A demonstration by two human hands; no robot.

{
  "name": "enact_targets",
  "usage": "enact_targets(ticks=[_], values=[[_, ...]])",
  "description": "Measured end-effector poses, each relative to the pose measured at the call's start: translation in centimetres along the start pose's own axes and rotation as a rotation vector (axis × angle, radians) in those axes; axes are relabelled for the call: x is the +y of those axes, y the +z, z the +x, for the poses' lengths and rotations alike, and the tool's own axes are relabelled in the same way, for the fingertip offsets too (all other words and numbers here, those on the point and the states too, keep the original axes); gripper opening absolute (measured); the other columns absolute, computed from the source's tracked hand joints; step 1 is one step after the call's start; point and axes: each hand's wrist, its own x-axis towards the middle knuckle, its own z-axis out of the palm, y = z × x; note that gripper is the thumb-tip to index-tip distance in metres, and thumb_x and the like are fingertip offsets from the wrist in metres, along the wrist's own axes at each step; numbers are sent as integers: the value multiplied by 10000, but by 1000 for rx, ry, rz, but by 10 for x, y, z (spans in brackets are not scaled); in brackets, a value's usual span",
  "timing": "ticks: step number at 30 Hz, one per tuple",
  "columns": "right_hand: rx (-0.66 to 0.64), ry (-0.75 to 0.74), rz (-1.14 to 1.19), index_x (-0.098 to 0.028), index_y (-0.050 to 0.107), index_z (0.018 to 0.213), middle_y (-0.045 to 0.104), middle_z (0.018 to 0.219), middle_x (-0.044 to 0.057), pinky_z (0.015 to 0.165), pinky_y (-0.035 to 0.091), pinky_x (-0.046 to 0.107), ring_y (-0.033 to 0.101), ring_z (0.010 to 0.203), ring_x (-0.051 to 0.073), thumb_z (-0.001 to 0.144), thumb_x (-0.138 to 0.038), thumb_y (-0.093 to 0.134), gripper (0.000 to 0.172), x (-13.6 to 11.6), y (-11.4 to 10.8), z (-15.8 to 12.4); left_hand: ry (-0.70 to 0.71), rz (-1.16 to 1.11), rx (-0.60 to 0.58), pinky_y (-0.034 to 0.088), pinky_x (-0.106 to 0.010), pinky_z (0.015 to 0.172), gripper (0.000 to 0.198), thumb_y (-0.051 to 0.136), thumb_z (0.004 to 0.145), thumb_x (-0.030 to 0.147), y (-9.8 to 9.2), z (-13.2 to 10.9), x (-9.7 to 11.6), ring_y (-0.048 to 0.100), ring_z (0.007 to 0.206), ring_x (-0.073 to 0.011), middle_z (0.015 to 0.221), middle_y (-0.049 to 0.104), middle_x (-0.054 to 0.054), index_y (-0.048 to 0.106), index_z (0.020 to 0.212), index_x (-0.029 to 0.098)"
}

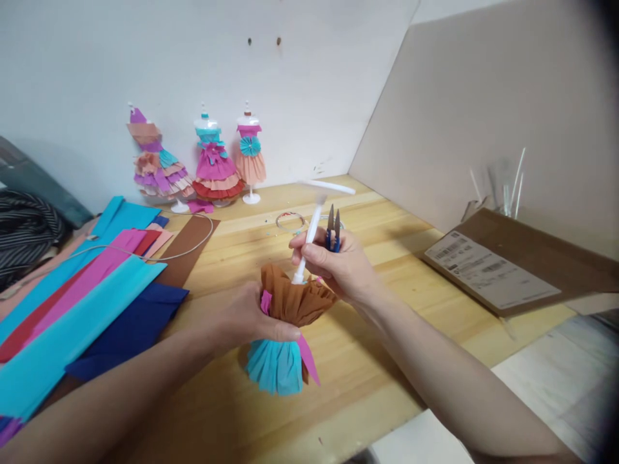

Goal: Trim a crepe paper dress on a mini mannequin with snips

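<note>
At a light wood table [367, 393], w/ a plain white wall [309, 84] behind, across top of frame. Just below frame ctr., a small paper dress [302, 303]: brown ruffle uppermost, turq. ruffle [275, 368] beneath, pink strip [308, 359] at the R edge. Gripped round its narrow middle by the L hand [256, 316], thumb across the front, fingers mostly hidden. In the R hand [343, 261], nr. frame ctr., a white stick [311, 235], pinched betw. thumb & fingers, tilted, lower end down at the brown ruffle; also tucked in the same hand, blue-handled snips [333, 232], blades up & a bit apart. Farther back, nr. the wall, a loose white rod [331, 187], blurred, plus a thin wire coil [290, 223] closer in. Upper L of frame, three dressed mini mannequins [213, 164] in a row, in pink, turq., peach etc. Along L side, overlapping paper sheets [91, 322] in turq., pink, red, navy & brown, w/ a thin cord [193, 252] looped over; striped cloth [29, 235] at far L. Right of frame, a cardboard box [541, 248] w/ a printed label [493, 270], clear sticks [516, 183] poking up behind.
</note>
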Motion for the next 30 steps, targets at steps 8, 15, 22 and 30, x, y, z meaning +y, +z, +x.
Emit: enact_targets(ticks=[8,15,22,30], values=[[13,45,-116,-149,638,900,560,674,-20,409,148,226,279,442,35,623,-439,791,429,-6,-8,6,3,-80,87,510,-357,804,451,768,619,254,10,0,3,657,951,-262,987,734,-56,694,1056,168],[-115,19,-129,-187,603,865,425,627,-46,400,150,214,264,465,56,677,-500,763,399,-19,-28,3,58,-123,250,534,-364,785,386,793,576,257,-2,0,2,673,883,-248,899,739,-52,714,939,154],[-183,65,-151,-192,698,785,413,522,-22,392,230,230,316,448,92,748,-542,698,352,-15,-26,6,147,-51,352,530,-393,879,388,784,618,261,-21,-15,9,659,1005,-274,1030,729,-69,697,988,181],[-289,-87,-428,-211,740,864,606,687,41,521,384,276,500,573,143,826,-468,648,275,-15,-5,5,84,-57,527,527,-413,898,424,771,641,301,-14,-51,1,648,1050,-318,1085,722,-85,683,1027,149]])
